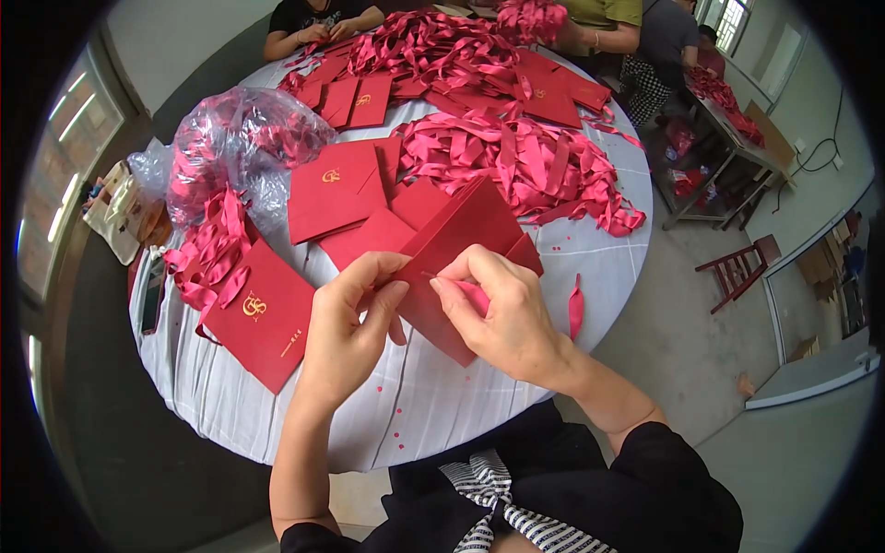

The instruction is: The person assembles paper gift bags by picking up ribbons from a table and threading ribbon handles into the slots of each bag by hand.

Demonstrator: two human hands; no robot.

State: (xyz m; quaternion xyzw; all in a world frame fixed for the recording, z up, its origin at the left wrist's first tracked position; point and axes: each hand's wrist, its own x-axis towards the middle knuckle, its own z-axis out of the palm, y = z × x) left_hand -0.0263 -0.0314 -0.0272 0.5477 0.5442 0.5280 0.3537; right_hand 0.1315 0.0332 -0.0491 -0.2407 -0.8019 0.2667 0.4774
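A red folded paper bag (475, 221) stands tilted between my hands over the table. My left hand (346, 323) pinches its near left edge between thumb and fingers. Close by, my right hand (512, 318) is closed on a pink satin ribbon (474, 297), its thumb and forefinger pinched together at the bag's face. The ribbon's tip is too small to make out there. To the right of that hand lies a loose ribbon piece (576, 309). Left of my left hand rests a red bag with a gold emblem (263, 318), with bunched ribbon handles (210, 258) above it.
On the white-covered round table (396, 415) lie stacked red bags (336, 189), a ribbon heap (516, 170) and a clear plastic sack (235, 138) of ribbons. Other people (323, 23) work at the far side. A red stool (742, 267) stands on the floor at right.
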